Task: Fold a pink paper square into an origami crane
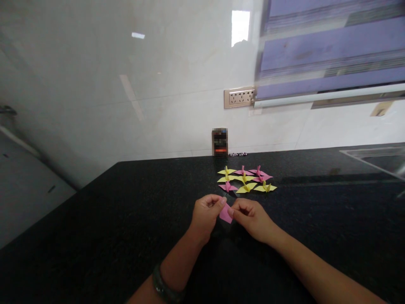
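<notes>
A small pink piece of folded paper is held between my two hands, just above the dark countertop. My left hand pinches its upper left side between thumb and fingers. On the right edge, the thumb and fingers of my right hand are closed on the same paper. Just beyond my hands stand several folded paper cranes in rows, some yellow, like the yellow crane, and some pink, like the pink crane. My fingers hide part of the paper's edges.
The black countertop runs back to a pale tiled wall. Against that wall stands a small dark box, blurred out, beside a patterned strip. A socket panel and a purple blind are above. At the right is a sink edge.
</notes>
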`<state>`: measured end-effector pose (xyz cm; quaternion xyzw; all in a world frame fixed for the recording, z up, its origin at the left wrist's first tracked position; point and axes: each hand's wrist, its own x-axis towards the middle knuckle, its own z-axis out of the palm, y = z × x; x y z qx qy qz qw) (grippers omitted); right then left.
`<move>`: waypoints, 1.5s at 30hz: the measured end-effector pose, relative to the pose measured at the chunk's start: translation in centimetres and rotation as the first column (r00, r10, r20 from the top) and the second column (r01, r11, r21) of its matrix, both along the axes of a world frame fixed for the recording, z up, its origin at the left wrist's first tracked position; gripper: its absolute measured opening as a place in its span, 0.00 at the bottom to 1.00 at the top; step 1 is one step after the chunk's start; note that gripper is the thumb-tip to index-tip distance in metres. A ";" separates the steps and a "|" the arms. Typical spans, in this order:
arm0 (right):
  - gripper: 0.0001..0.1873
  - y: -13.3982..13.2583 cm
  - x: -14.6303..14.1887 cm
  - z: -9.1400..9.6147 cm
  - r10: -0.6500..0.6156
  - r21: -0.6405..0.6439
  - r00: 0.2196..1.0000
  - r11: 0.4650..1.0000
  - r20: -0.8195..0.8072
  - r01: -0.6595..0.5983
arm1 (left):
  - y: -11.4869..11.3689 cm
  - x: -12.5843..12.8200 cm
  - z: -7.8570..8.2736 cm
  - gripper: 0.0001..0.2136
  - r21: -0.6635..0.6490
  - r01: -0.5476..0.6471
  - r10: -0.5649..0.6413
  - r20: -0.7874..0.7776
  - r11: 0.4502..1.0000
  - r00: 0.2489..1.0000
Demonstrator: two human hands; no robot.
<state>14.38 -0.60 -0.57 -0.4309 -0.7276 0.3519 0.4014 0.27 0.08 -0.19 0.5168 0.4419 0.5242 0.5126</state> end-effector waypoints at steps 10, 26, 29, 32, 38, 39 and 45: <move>0.12 -0.1 -0.3 0.0 0.000 0.070 1.000 0.998 0.022 -0.002 | 0.0 -0.1 -0.1 0.09 0.000 0.001 -0.001 -0.025 1.000 1.000; 0.09 -0.3 -0.3 0.8 0.097 -0.052 0.974 0.993 -0.203 -0.110 | -0.1 -0.1 -0.2 0.10 -0.133 0.212 -0.171 0.266 0.968 0.949; 0.08 -0.3 -0.4 0.8 0.098 -0.049 0.976 0.993 -0.195 -0.110 | -0.1 -0.1 -0.3 0.10 -0.126 0.205 -0.167 0.259 0.971 0.951; 0.07 -0.3 -0.4 0.6 0.056 -0.046 0.986 0.997 -0.156 -0.064 | -0.1 -0.1 -0.2 0.10 -0.125 0.185 -0.150 0.247 0.975 0.957; 0.06 -0.2 -0.4 0.1 -0.020 0.018 0.996 1.000 -0.083 0.021 | 0.1 -0.1 -0.1 0.10 -0.076 0.084 -0.077 0.093 0.994 0.993; 0.06 -0.1 -0.4 0.1 -0.034 0.020 0.996 0.999 -0.078 0.036 | 0.1 -0.1 -0.1 0.10 -0.067 0.078 -0.074 0.072 0.995 0.995; 0.05 0.2 -0.1 -0.2 -0.074 -0.057 0.990 0.996 -0.118 0.068 | 0.1 0.1 0.2 0.13 -0.086 0.105 -0.100 0.063 0.991 0.993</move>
